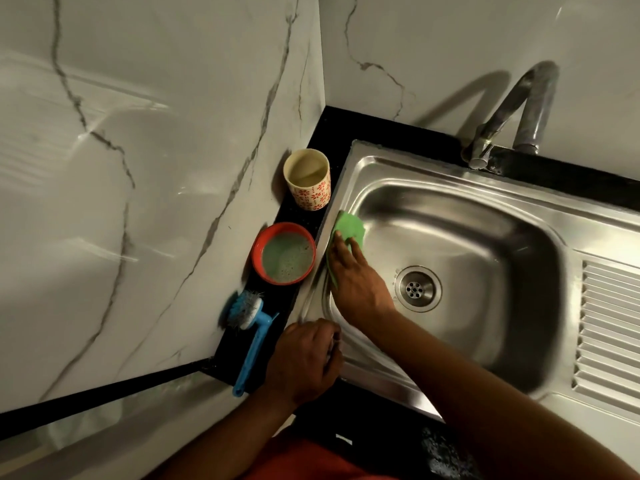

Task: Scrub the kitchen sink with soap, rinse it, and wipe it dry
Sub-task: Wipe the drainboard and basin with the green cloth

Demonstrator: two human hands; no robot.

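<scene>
A green cloth (349, 225) is pressed against the steel sink's (450, 173) left rim, centre frame, by the right hand (356, 282) — fingers straight, the grip unclenched. The left hand (304, 358) is rested on the sink's lower-left corner, fingers curled; whether anything is held cannot be told. A red bowl (257, 247) and blue brush (255, 339) are seen on the black worktop (332, 131) alongside.

The cup (307, 180), bowl (283, 252) and brush (249, 336) are lining up at nine o'clock of my sink (485, 237); the tap (519, 112) is standing at one.
</scene>
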